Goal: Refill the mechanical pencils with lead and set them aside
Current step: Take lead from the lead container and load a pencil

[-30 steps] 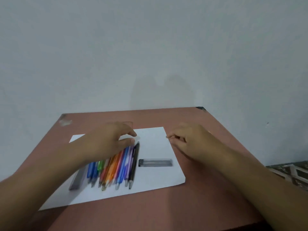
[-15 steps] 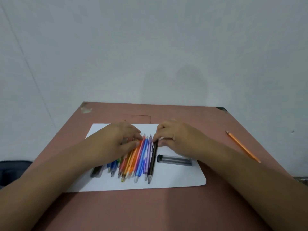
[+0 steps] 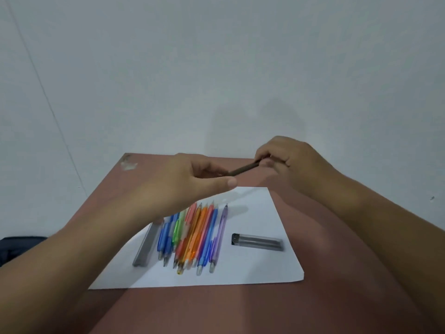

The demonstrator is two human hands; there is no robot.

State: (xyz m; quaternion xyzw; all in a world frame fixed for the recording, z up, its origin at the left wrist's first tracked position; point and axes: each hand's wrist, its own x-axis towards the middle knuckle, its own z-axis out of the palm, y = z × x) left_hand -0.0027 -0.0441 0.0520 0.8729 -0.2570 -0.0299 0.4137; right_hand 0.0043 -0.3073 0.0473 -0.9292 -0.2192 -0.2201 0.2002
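head view: our left hand (image 3: 192, 182) and right hand (image 3: 289, 162) each pinch an end of the black mechanical pencil (image 3: 244, 168), raised above the bench (image 3: 337, 297). we judge opening is underway; next, lead from the lead case (image 3: 257, 242).

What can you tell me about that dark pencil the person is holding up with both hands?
The slim black mechanical pencil is held in the air above the reddish-brown table, past the far edge of the white paper sheet. It slants up toward the right. The left hand pinches its lower end, and the right hand grips its upper end. It looks like plastic; motion blur hides finer parts.
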